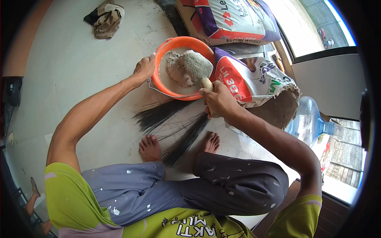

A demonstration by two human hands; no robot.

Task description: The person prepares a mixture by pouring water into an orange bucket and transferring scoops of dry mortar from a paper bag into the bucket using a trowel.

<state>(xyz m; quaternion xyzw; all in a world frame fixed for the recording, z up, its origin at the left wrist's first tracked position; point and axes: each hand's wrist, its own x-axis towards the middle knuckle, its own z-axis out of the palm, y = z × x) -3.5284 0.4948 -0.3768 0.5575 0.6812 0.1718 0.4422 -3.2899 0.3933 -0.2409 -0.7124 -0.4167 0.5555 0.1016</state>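
My left hand (145, 69) grips the left rim of an orange plastic bucket (159, 84) with a wire handle. Wet-looking grey material and a heap of grey powder (198, 65) fill part of the bucket. At its lower right rim, my right hand (218, 99) is closed around a pale wooden handle (207, 84); the tool's head cannot be made out. Below the bucket, dark bristles (160, 114) fan over the floor in two bundles, partly hidden by the bucket and near my right hand. An opened paper cement bag (235, 77) leans close to the bucket's right side.
Full cement bags (235, 20) are stacked behind the bucket. A blue clear water jug (306, 119) lies at the right, near the doorway. A crumpled brown cloth (108, 20) is on the tiled floor at upper left. Another person's leg (32, 203) shows at lower left.
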